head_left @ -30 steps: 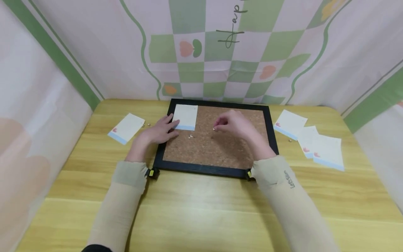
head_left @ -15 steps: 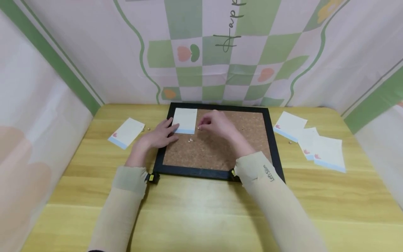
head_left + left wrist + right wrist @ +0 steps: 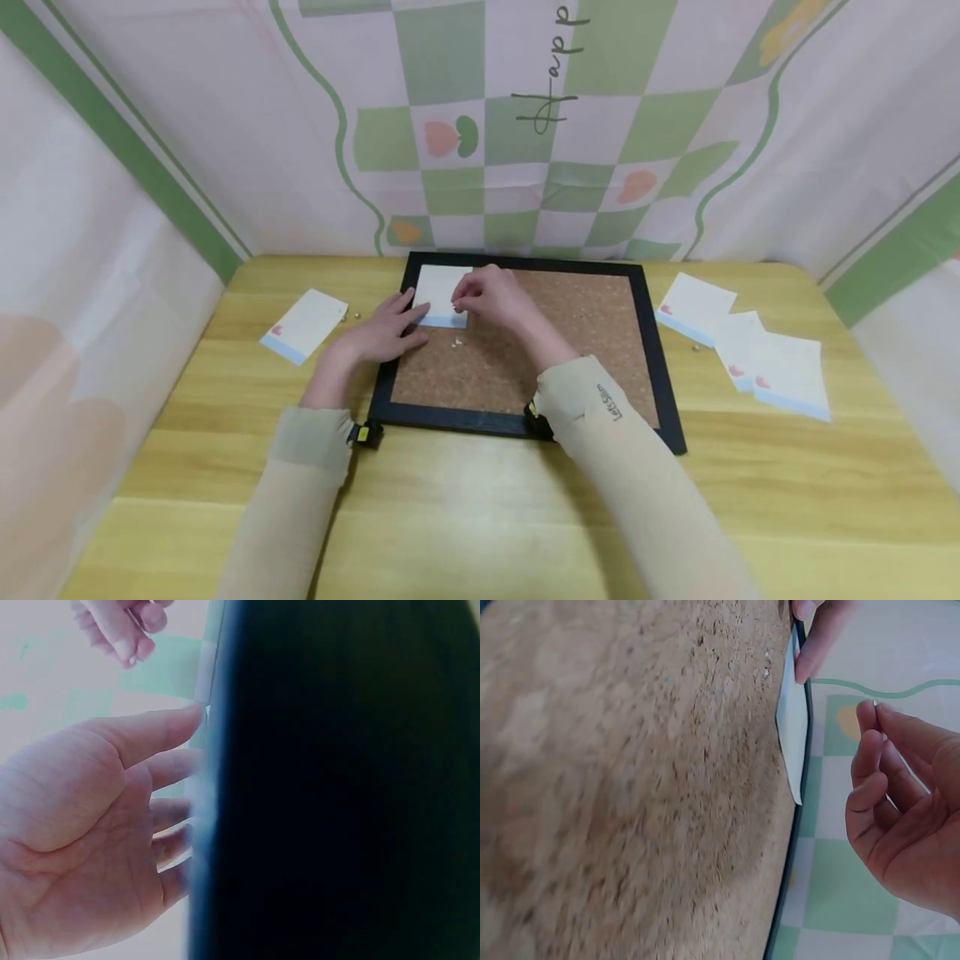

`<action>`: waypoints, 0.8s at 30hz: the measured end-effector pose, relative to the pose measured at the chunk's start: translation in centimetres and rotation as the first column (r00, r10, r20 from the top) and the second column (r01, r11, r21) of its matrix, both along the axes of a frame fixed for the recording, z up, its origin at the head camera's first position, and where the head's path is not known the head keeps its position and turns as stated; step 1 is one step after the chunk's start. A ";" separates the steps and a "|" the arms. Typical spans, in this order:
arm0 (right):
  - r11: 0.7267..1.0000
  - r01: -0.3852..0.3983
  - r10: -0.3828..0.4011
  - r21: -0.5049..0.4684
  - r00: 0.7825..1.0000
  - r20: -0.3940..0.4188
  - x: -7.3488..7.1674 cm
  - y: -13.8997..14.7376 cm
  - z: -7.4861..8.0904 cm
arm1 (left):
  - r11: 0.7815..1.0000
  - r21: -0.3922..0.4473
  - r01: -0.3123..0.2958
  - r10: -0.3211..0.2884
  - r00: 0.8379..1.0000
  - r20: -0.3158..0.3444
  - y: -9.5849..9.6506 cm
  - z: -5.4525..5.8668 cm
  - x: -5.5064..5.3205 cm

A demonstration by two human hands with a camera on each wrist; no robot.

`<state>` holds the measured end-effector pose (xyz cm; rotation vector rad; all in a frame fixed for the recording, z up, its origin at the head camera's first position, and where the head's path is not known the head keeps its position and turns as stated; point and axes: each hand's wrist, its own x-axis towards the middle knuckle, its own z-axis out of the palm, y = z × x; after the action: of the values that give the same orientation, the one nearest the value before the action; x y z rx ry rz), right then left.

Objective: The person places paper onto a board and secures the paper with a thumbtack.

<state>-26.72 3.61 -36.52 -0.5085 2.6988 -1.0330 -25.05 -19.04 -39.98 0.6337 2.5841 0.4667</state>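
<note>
A white card (image 3: 432, 289) with a blue bottom band lies at the top left of the black-framed cork board (image 3: 525, 358). My left hand (image 3: 381, 329) rests with spread, straight fingers across the frame's left side, fingertips on the card's left edge. Over the card's right part, my right hand (image 3: 491, 296) pinches a small thumbtack (image 3: 875, 703) between thumb and index finger, its tip poking out. In the right wrist view the other fingers are curled, and this hand stands above the board. The left palm (image 3: 67, 832) faces the left wrist camera, whose right side is blocked by a dark shape.
Several small pale tacks (image 3: 457, 342) sit on the cork below the card. Left of the board lies another card (image 3: 306, 325) with small tacks (image 3: 357, 316) beside it. To the right are a card (image 3: 696, 307), two overlapping cards (image 3: 791, 371) and a tack (image 3: 696, 348).
My right hand has moved left across the board with the thumbtack, from the cork's middle to over the card. The left hand has stayed at the card's left edge.
</note>
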 end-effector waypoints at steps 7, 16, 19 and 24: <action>0.994 0.110 -0.110 -0.005 0.994 0.024 -1.5 -0.5 -1.0 | 1.000 0.016 0.009 -0.009 1.000 0.008 0.2 -0.1 0.1; 0.969 0.245 -0.242 -0.023 0.967 0.084 -2.9 -1.1 -2.2 | 1.000 0.013 -0.004 0.004 1.000 0.014 0.0 0.1 0.2; 0.965 0.259 -0.254 -0.041 0.963 0.087 -3.3 -1.3 -2.5 | 1.000 0.021 -0.008 0.008 1.000 0.015 -0.1 0.1 0.2; 0.959 0.279 -0.274 -0.051 0.958 0.081 -3.9 -1.8 -3.1 | 0.999 0.040 -0.009 0.008 1.000 0.013 -0.2 0.2 0.1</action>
<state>-30.66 1.83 -39.60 -0.0985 2.7326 -1.1815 -24.91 -19.28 -39.80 0.6317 2.5723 0.5245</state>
